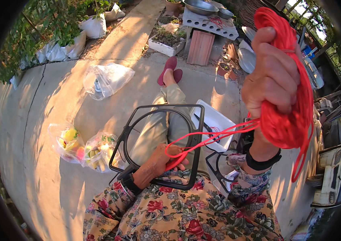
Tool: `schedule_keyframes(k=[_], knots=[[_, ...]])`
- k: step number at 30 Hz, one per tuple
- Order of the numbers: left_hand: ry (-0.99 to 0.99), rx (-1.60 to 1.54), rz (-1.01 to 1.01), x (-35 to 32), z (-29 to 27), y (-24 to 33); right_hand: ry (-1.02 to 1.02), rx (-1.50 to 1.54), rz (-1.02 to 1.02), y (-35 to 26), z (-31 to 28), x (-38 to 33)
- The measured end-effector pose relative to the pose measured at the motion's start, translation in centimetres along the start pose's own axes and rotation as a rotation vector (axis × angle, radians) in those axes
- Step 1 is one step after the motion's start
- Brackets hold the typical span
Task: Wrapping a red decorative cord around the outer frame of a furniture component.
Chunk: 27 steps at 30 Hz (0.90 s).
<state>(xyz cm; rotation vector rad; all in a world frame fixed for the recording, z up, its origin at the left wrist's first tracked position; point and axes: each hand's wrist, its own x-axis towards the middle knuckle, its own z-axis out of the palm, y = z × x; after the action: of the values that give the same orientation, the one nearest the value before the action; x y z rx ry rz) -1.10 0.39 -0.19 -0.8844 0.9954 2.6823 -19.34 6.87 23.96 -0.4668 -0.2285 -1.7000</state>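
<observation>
A thick bundle of red cord (289, 120) is raised at the upper right, with my right hand (270, 74) closed round it. Several strands run from it down to my left hand (165, 158), whose fingers are curled on the cord over my lap. A black square frame with a round ring inside (197, 160) lies across my legs, around my left hand. Close to my right forearm is a second black frame (214, 165), partly covered by my sleeve. Beyond the square frame sits a white tray (208, 114) with a dark item in it that I cannot make out.
Two clear bags of fruit (92, 154) rest on the concrete at left, with another plastic bag (106, 80) farther off. Ahead are a planter box (166, 48) and a block-topped stand (208, 25) holding metal pans (200, 7). A toy-like white vehicle (331, 180) stands far right.
</observation>
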Motion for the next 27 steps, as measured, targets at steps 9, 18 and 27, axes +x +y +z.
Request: schedule_keyframes(k=[9, 18, 27], knots=[[-0.122, -0.148, -0.128, 1.2, -0.7, 0.5, 0.144, -0.085, -0.457, -6.0, 3.9, -9.3], [-0.065, -0.028, -0.078, 1.7, -0.9, 0.7, 0.414, -1.067, -0.465, -7.3, -2.0, -8.4], [0.184, -0.096, 0.007, 3.0, -0.7, 1.9, -0.082, -2.134, 0.523, 0.1, -9.6, -7.3]])
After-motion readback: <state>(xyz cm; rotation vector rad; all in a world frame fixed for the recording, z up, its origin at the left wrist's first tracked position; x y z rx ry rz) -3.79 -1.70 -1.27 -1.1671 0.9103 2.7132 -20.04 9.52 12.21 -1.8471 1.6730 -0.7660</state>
